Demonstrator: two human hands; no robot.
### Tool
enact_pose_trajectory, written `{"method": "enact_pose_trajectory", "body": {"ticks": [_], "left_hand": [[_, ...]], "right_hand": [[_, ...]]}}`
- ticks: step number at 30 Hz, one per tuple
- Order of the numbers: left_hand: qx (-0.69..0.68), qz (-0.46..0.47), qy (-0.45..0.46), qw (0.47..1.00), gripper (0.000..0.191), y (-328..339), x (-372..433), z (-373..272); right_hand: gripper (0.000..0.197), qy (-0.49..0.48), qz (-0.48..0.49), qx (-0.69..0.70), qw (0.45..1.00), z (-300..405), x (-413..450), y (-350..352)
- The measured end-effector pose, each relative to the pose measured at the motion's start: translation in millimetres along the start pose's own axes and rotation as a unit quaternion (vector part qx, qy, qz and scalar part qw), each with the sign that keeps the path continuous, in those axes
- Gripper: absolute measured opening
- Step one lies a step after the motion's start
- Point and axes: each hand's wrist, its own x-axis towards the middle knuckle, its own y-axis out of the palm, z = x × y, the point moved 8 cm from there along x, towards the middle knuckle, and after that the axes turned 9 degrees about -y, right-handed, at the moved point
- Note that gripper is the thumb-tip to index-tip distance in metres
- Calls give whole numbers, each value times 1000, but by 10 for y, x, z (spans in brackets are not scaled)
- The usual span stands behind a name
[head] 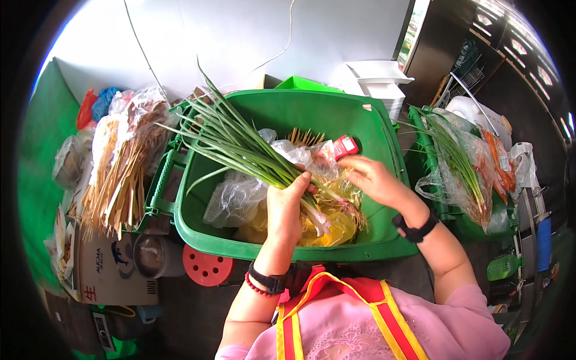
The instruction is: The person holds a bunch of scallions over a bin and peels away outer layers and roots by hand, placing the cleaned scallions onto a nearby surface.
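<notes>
My left hand [288, 202] is closed around a bunch of green onions [243, 153], above a large green plastic bin [288, 255]. The long green leaves point up and left; the white bulbs and roots hang down to the right. To the right of the bulbs, over the bin, my right hand [371, 180] has its fingers apart and holds nothing that I can see. Inside the bin lie clear plastic bags [236, 198], a yellow plastic bag [333, 231], stringy root trimmings [355, 198], thin wooden sticks [305, 137] and a red packet [345, 146].
More green onions [463, 166] lie on clear plastic on a green bin at the right. Bundled wooden sticks [123, 193] stand at the left, above a cardboard box [108, 270]. A red round stool [207, 265] is below the bin's left corner. White trays [378, 76] are stacked behind it.
</notes>
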Motion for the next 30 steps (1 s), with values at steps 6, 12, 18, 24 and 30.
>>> {"method": "enact_pose_trajectory", "body": {"ticks": [6, 12, 18, 24, 30], "left_hand": [[-5, 7, 0, 1000, 21, 60, 36, 22], [-95, 58, -42, 993, 18, 75, 56, 57], [-45, 55, -18, 997, 13, 66, -4, 50], [25, 0, 42, 999, 13, 8, -45, -100], [57, -45, 57, 996, 12, -29, -99, -156]], "right_hand": [[25, -92, -38, -184, 978, 626, -46, 171], [25, 172, 51, 260, 949, 252, -159, 293], [28, 171, 66, 317, 931, 240, -144, 300], [22, 80, -16, 173, 982, 292, -77, 148], [15, -119, -20, -231, 965, 729, -18, 134]]}}
